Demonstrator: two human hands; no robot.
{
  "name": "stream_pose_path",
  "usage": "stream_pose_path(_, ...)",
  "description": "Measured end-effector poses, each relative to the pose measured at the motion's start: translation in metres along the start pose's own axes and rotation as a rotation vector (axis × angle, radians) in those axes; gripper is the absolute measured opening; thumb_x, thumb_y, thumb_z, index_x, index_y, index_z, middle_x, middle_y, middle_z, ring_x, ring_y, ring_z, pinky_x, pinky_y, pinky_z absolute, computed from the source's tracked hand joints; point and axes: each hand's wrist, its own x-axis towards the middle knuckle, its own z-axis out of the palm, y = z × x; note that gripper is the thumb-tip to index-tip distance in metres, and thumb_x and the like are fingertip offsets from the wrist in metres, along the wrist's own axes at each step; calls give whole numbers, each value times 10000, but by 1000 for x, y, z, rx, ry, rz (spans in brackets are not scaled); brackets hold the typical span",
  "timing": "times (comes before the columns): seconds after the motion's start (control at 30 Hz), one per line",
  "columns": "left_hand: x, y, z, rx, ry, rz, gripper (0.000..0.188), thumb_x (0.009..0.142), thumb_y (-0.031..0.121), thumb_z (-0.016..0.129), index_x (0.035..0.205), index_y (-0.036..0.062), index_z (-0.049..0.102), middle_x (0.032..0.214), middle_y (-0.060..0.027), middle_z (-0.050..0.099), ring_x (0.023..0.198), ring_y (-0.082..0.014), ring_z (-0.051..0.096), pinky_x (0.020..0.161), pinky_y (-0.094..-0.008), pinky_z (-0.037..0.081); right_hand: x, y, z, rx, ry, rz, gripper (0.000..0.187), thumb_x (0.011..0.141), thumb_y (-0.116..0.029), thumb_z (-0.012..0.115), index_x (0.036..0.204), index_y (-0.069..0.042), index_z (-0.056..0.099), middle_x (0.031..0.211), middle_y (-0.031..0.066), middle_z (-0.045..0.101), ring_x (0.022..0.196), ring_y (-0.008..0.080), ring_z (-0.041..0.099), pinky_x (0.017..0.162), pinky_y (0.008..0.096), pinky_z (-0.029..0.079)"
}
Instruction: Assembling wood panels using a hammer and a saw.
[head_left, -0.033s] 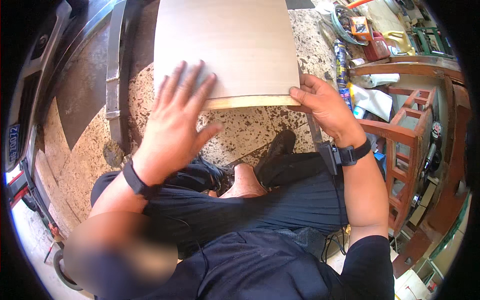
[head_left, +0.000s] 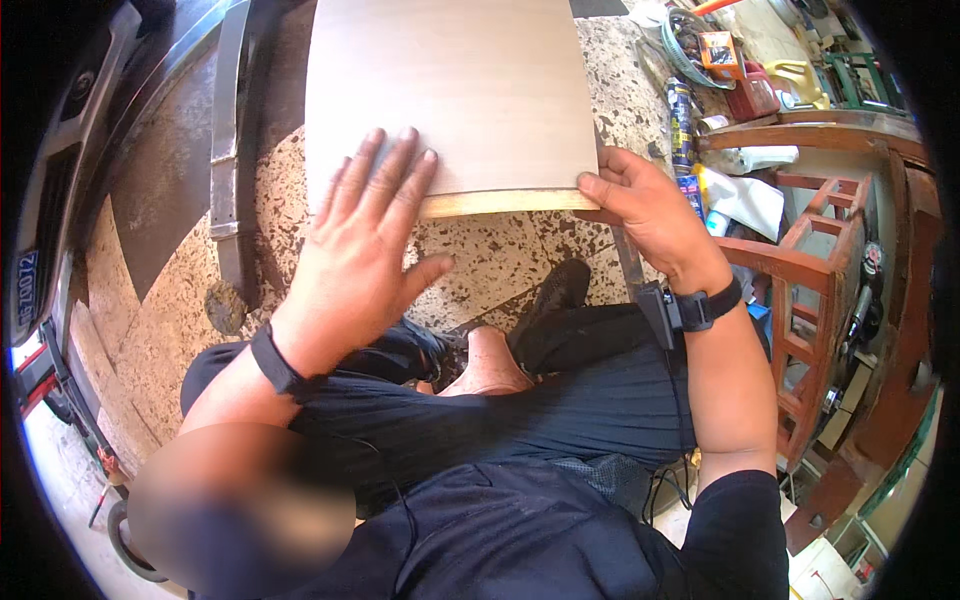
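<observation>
A wide wooden board (head_left: 450, 95) with a smooth pale face and a yellowish near edge lies in front of me, running out of view at the top. My left hand (head_left: 350, 230) is spread at its near left corner, fingers stretched out over the face and thumb out past the edge. At the near right corner, my right hand (head_left: 640, 205) grips the board, thumb on top and fingers curled at the side. What supports the board is hidden beneath it.
A dark metal bar (head_left: 228, 150) lies to the left, near a vehicle's bumper (head_left: 75, 150). On the right are a reddish-brown wooden frame (head_left: 800, 260), a spray can (head_left: 681, 125), a yellow jug (head_left: 800, 82) and a coiled hose (head_left: 680, 50). The floor (head_left: 480, 255) is speckled.
My left hand has shifted slightly to the right and toward me over the board, and its fingers look less blurred. My right hand has kept its place.
</observation>
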Motion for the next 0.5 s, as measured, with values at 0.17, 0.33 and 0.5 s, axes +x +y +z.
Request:
stream_pose_path(0.17, 3, 10, 0, 49, -81, 27, 872, 808, 246, 777, 1568, 175, 356, 1635, -165, 279, 1522, -387, 216, 1236, -513, 192, -2, 1, -4, 24, -34, -17, 527, 985, -206, 648, 1381, 99, 481, 1224, 146, 646, 1069, 196, 631, 904, 326, 517)
stream_pose_path(0.33, 10, 16, -4, 101, -101, 37, 820, 809, 212, 769, 1545, 262, 411, 1638, -170, 268, 1522, -402, 208, 1232, -519, 199, 0, 7, -20, 131, -124, 8, 498, 1008, -176, 613, 1425, 57, 471, 1309, 127, 623, 1183, 217, 605, 1023, 384, 495)
stream_pose_path(0.5, 13, 21, -3, 104, -109, 73, 814, 809, 205, 767, 1542, 256, 417, 1630, -157, 283, 1506, -408, 233, 1227, -526, 207, 1, 9, -26, 161, -129, 44, 469, 1010, -166, 608, 1413, 45, 494, 1318, 118, 624, 1192, 211, 601, 1033, 382, 486)
